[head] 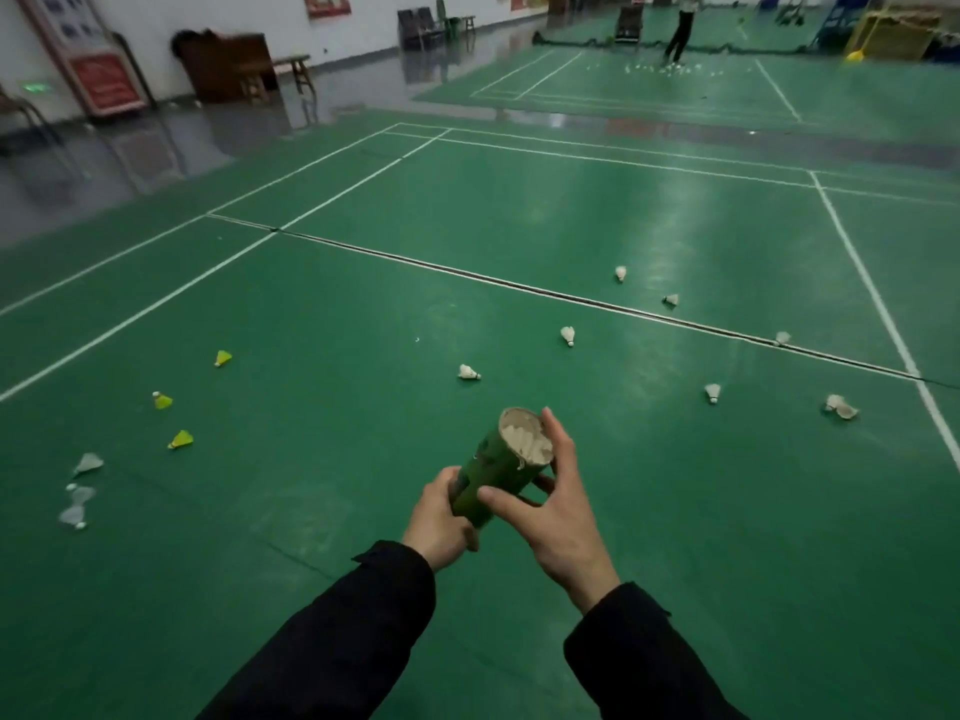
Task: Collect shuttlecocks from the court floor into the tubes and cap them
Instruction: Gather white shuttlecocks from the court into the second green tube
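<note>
Far-left floor: three pale, translucent shuttlecocks (78, 493) lie close together on the green court floor (363, 589), well apart from the person and not yet collected.
Left of centre: three yellow shuttlecocks (180, 440) sit in a loose line, each on its side, between the pale ones and the sideline (156, 309).
Left hand: the left hand (439, 519) grips the lower end of the green tube (493, 472), fingers curled round it, apparently to steady it from below while the other hand works at the top.
Tube: held out in front of the body and tilted away up and to the right, its open mouth turned toward the camera; white feathers (524, 439) fill it almost to the rim, and no cap is on it.
Right hand: the right hand (558, 504) cups the upper part of the tube, thumb laid across the near wall and fingers spread wide round the far side by the rim, seemingly guarding or pressing down the stacked feathers.
Right of centre: white shuttlecocks (568, 335) are scattered across the floor ahead, several near the dark seam that crosses the court.
Far right: a crumpled one (840, 406) lies nearest the right-hand line.
Background: another person (680, 28) stands on a far court among more shuttlecocks.
Stage, as judged: this tube looks close to full and ready for capping, though no cap is in sight; much of the floor remains to clear.
</note>
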`<state>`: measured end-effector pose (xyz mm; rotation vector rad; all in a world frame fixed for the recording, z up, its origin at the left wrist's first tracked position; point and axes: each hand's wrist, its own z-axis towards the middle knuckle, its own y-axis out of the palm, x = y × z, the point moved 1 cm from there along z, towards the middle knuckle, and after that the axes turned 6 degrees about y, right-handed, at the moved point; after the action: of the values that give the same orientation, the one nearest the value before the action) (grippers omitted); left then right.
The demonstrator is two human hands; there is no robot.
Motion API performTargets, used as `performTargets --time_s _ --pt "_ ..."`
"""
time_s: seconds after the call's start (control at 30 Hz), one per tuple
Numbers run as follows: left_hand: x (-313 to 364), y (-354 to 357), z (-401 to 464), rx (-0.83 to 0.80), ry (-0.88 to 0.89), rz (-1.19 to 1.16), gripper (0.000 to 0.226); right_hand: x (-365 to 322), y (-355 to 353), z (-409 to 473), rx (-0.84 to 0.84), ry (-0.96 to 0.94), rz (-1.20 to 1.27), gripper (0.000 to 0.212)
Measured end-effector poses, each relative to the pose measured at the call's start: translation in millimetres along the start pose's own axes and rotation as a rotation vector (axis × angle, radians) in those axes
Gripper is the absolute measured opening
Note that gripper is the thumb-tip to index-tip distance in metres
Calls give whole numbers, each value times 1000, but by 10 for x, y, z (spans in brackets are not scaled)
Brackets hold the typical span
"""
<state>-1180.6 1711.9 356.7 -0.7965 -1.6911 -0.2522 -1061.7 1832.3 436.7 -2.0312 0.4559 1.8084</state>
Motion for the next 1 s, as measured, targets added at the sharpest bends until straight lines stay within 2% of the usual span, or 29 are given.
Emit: performTargets --time_s 0.13,0.23,0.37,0.47,0.53,0.63,0.77,0.93,1.0 --pt "245 -195 920 64 25 194 76 -71 -40 1178 49 11 27 84" --pt "335 -289 1666 205 -85 190 81 24 8 2140 69 20 -16 69" --pt "379 -495 2956 352 -331 -280 74 117 134 3439 95 -22 -96 75" --pt "665 -697 3777 327 -486 -703 22 87 225 4313 83 15 -112 78" --pt "899 -857 4255 269 -525 -880 28 40 282 4829 74 16 -110 78" --pt "1138 -1084 4914 235 -569 -998 39 -65 381 5533 68 15 -108 79" --pt "1355 -1312 5746 305 -588 -1056 35 -170 511 6382 40 0 -118 79" --pt "1467 -1649 6706 377 -581 -1134 65 -221 659 7476 -87 -40 -124 80" --pt "1515 -1788 7057 418 -556 -1184 70 -216 707 7900 -142 -59 -99 79"
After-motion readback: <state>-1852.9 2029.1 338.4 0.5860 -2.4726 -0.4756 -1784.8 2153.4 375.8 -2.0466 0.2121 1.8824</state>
